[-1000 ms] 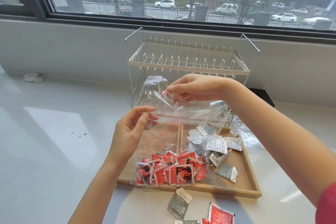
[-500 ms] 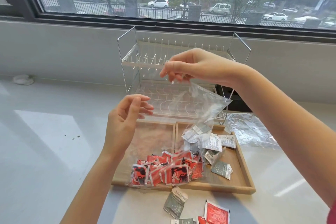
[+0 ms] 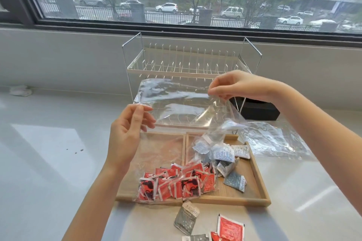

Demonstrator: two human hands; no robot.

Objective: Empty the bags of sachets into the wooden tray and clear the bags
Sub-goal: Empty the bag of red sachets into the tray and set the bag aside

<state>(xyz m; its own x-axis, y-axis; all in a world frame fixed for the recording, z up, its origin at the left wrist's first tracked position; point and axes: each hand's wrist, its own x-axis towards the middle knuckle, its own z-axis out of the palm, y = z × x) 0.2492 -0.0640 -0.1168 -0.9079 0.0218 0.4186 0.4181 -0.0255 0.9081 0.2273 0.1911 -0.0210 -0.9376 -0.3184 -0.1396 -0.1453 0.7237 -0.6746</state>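
Since the earlier frames the left hand (image 3: 127, 135) has closed thumb and forefinger on the near left corner of the clear, crinkled plastic bag (image 3: 176, 103), which it was only reaching for before, and the film is now stretched flat between both hands. The right hand (image 3: 235, 86) pinches the bag's far right corner, at about two o'clock from the left hand, holding it higher. Below them sits the shallow two-compartment wooden tray (image 3: 260, 180): red foil sachets (image 3: 176, 182) bunch at its front, straddling the divider, and white and grey paper sachets (image 3: 223, 152) lie in the right compartment.

The risks look modest. Some white sachets seem caught in the bag's hanging fold (hard to tell through the film), so a quick pull toward three o'clock could fling them onto the pale countertop (image 3: 49, 162), where stray sachets (image 3: 187, 219) already lie at six o'clock. A second emptied clear bag (image 3: 274, 141) rests at three o'clock.
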